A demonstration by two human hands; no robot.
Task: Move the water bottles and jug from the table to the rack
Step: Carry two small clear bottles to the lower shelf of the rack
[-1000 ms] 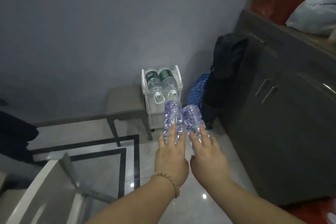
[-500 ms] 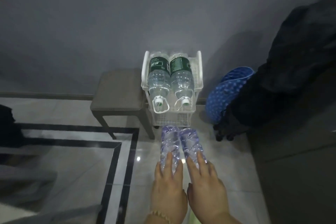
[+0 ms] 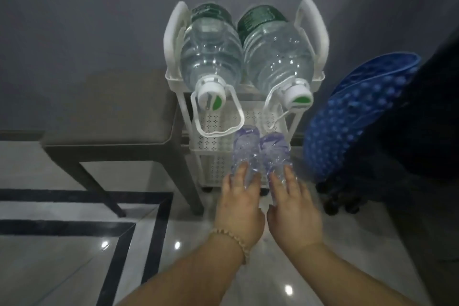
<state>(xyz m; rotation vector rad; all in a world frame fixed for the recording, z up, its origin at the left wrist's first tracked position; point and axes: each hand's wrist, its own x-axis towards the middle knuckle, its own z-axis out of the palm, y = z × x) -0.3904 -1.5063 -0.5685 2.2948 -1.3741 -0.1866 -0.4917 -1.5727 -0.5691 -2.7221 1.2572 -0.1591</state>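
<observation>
We record both hands at the white rack (image 3: 171, 40), each carrying one small clear bottle. The left hand (image 3: 239, 204) grips the near end of the left bottle (image 3: 244, 146) from above, fingers curled over it and lying along its length; the right hand (image 3: 291, 208) holds the right bottle (image 3: 274, 154) in the same manner. The bottles lie side by side, touching or nearly so, with their long axes pointing away from the person and straight at the rack. Their far ends are at the front edge of the middle shelf (image 3: 218, 119). Two large jugs (image 3: 211, 49) lie on their sides on the top tier, caps and loop handles overhanging just above the bottles. In our judgement the coming move is a forward push along that axis, low beneath the handles, with the left bottle leading slightly. A grey stool (image 3: 111, 112) stands just beside the rack
</observation>
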